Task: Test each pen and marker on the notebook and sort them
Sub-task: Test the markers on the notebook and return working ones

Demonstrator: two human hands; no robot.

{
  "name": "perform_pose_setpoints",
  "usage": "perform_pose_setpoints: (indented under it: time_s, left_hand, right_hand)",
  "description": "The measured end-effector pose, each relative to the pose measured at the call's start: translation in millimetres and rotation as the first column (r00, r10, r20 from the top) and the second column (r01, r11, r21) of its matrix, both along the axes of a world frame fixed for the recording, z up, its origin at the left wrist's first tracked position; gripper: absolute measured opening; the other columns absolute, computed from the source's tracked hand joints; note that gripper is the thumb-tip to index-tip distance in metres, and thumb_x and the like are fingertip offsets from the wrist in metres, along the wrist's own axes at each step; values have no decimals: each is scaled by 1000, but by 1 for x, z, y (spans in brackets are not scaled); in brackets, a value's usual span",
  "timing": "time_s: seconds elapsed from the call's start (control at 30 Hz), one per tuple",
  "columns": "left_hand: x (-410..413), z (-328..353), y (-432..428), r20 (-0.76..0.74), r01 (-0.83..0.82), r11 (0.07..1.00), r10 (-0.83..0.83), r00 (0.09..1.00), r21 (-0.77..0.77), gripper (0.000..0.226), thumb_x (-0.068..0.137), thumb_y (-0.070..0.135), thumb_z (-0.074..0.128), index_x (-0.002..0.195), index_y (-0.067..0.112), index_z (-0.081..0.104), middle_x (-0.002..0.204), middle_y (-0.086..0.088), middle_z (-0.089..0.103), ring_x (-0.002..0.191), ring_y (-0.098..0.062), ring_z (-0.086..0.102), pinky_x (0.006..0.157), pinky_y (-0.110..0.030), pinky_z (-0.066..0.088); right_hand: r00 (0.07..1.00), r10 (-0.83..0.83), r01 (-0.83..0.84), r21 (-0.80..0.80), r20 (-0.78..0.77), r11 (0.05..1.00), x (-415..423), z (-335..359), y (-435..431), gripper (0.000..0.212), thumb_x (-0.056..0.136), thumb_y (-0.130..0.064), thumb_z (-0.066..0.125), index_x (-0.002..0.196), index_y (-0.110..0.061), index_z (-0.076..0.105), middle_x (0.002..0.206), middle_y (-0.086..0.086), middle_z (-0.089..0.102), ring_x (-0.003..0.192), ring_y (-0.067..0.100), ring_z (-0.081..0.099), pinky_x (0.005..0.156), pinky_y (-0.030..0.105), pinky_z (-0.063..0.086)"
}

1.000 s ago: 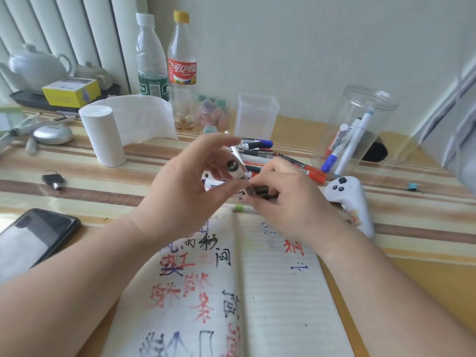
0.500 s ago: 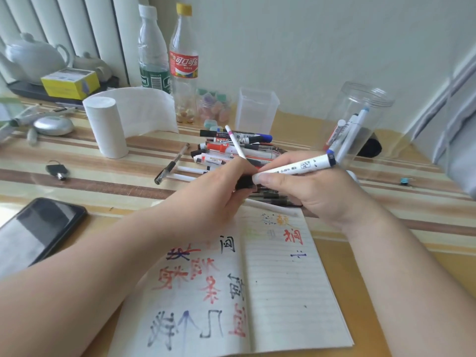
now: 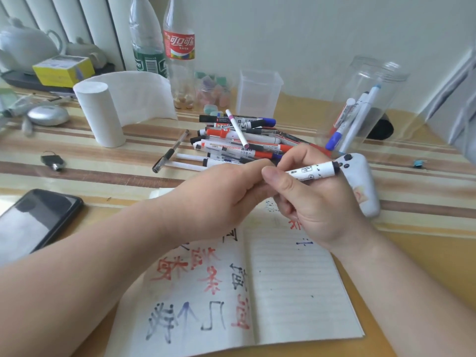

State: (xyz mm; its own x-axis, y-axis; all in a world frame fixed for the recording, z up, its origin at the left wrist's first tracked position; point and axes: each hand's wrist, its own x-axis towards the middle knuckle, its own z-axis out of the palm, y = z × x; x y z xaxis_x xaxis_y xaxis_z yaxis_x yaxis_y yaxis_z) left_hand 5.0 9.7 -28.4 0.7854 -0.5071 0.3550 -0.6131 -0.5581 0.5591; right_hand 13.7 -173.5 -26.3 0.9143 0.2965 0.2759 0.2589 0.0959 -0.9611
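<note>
My right hand [image 3: 316, 202] pinches a smooth white marker [image 3: 311, 171] above the open lined notebook [image 3: 296, 292]. My left hand [image 3: 226, 191] curls at its hidden end, and I cannot tell its grip. Beyond lies a marker pile [image 3: 239, 143]. To the right, a clear round jar [image 3: 360, 104] holds several markers. The striped table [image 3: 116, 176] runs left to a phone [image 3: 33, 222].

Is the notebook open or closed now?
Open: the notebook lies spread flat, both pages showing, the left one full of coloured writing.

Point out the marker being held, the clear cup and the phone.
marker [image 3: 314, 170], head view, white barrel.
clear cup [image 3: 362, 73], head view, bare upper wall.
phone [image 3: 38, 220], head view, dark screen.
</note>
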Motion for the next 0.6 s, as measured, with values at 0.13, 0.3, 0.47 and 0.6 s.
perform_pose_setpoints:
  time_s: [0.13, 0.3, 0.47, 0.6]
  left_hand:
    - [1, 3, -7, -54, 13, 999, -15, 998, -36, 17, 103, 40, 48, 100, 27, 58, 78, 34, 64, 69, 10, 58, 63, -10, 39]
    - [1, 3, 3, -308, 38, 999, -45, 950, -30, 58, 95, 68, 20, 122, 32, 58, 100, 9, 70, 91, -10, 63, 86, -32, 49]
    - [3, 0, 13, -425, 16, 997, -45, 904, -73, 69, 89, 75, 11, 136, 46, 51, 108, 18, 72, 94, 2, 61, 82, -18, 41]
    - [3, 1, 12, -463, -13, 998, -17, 886, -61, 73, 85, 78, 10, 135, 46, 54, 107, 19, 72, 83, 3, 60, 71, -12, 40]
  right_hand:
    - [999, -41, 41, 30, -1, 999, -2, -4, -6, 19, 85, -16, 72, 76, -16, 56, 49, 22, 48, 38, 19, 38, 42, 21, 31]
    - [987, -120, 128, 73, -104, 989, 10, 5, -31, 15, 78, -8, 60, 63, -11, 58, 41, 8, 38, 34, 21, 40, 41, 24, 29]
    - [926, 180, -212, -64, -333, 975, 7, 3, -48, 28, 80, -13, 54, 76, 7, 73, 62, 35, 60, 51, 43, 63, 49, 41, 54]
    - [892, 283, -356, -160, -353, 921, -2, 2, -41, 11, 81, -9, 67, 86, 0, 73, 75, 25, 68, 70, 37, 67, 67, 51, 60]
